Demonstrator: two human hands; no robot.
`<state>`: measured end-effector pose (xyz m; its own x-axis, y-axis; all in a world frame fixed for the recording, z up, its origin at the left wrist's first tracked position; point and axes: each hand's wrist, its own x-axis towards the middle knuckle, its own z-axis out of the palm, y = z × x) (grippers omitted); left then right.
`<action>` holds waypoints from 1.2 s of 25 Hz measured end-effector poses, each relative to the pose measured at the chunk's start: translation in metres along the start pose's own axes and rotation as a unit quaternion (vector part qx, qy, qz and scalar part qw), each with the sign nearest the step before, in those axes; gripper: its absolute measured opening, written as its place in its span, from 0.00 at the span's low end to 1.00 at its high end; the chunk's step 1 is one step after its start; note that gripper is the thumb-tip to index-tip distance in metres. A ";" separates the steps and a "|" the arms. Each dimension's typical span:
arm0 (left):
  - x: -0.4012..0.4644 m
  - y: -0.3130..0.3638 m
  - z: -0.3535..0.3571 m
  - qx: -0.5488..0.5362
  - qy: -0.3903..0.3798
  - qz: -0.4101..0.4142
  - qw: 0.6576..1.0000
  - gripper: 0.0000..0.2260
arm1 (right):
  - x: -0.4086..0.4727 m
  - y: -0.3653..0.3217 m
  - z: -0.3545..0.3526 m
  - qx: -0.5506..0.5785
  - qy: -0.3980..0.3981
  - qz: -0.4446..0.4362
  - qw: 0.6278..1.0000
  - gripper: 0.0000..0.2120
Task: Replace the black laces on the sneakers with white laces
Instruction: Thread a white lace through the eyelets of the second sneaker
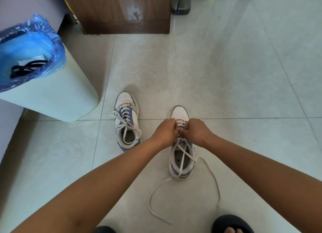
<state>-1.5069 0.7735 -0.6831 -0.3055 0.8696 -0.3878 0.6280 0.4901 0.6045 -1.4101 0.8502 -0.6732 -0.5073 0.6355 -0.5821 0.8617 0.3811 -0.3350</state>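
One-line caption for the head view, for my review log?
Both hands thread a white lace through the right sneaker; black laces lie in the bin.

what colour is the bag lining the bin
Blue, translucent plastic bag, seen best in the head view.

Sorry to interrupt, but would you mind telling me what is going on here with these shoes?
A person is relacing a pair of sneakers on the tiled floor. Both hands, left hand and right hand, pinch the white lace at the front eyelets of the right sneaker, whose long ends trail loose on the floor. The left sneaker already carries a white lace, untied. Black laces lie in the blue-lined bin.
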 end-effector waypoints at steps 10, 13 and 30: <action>-0.004 -0.008 0.007 -0.066 -0.042 0.003 0.997 0.03 | -0.005 0.017 -0.009 0.116 -0.059 -0.019 0.991 0.11; -0.008 -0.014 0.012 -0.107 -0.005 -0.001 0.994 0.04 | -0.013 0.023 0.002 0.132 0.008 -0.037 0.991 0.12; -0.012 0.011 -0.009 -0.041 -0.079 -0.069 0.994 0.10 | -0.021 0.013 0.003 0.238 -0.059 0.058 0.968 0.11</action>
<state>-1.5026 0.7694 -0.6660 -0.2640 0.7772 -0.5712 0.5255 0.6125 0.5905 -1.3877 0.8396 -0.6676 -0.4259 0.5633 -0.7080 0.8336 -0.0598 -0.5491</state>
